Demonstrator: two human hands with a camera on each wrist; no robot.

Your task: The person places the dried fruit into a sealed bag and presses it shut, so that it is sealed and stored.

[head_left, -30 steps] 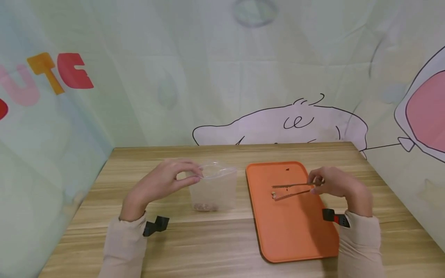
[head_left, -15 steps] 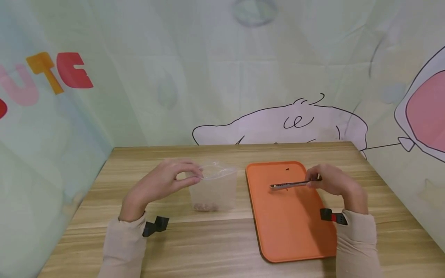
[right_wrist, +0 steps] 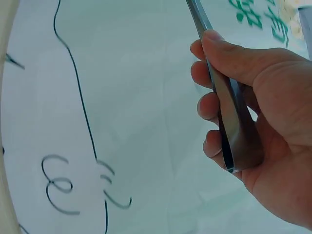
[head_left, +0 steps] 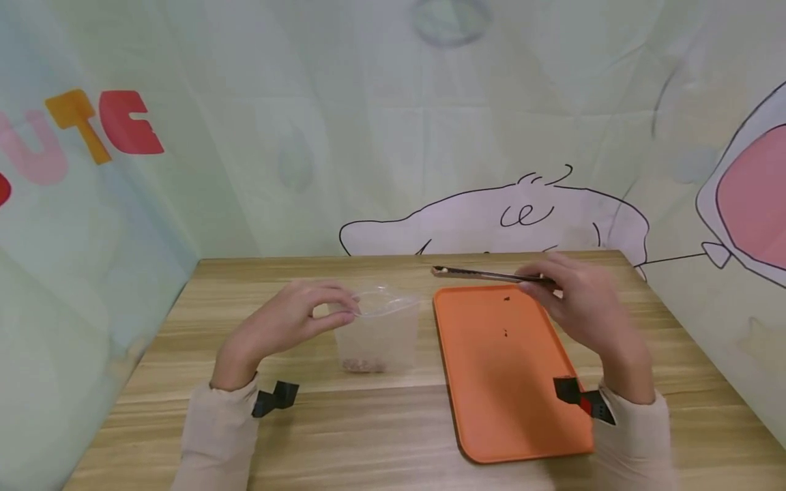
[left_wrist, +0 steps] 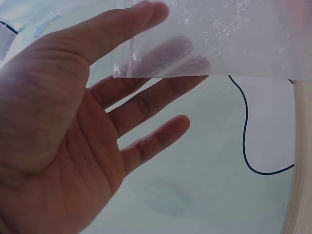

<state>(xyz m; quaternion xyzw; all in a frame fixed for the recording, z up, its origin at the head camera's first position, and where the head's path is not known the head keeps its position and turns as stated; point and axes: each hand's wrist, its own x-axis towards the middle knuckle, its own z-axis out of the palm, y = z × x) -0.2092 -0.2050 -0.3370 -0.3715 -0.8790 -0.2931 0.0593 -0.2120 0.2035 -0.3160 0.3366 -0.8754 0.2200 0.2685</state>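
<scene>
My left hand (head_left: 285, 324) pinches the rim of a clear zip bag (head_left: 381, 337) between thumb and fingers. The bag stands upright with its mouth open, and small reddish-brown bits (head_left: 362, 365) lie at its bottom. Seen from the left wrist, the thumb is in front of the plastic and some fingertips show through it. My right hand (head_left: 583, 307) grips metal tongs (head_left: 475, 274), squeezed together above the far edge of the orange tray (head_left: 522, 402). A small pale piece (head_left: 439, 269) shows at their tip. In the right wrist view, fingers wrap the tongs' handle (right_wrist: 234, 122).
Two tiny dark bits, one farther back (head_left: 506, 299) and one nearer (head_left: 505, 333), lie on the tray. The wooden table (head_left: 350, 436) meets a printed cloth backdrop (head_left: 295, 136) at its back and sides.
The tongs closed around the small pale piece on the tray, then rose with it, away from me and to the left. My left hand and the bag stayed in place.
</scene>
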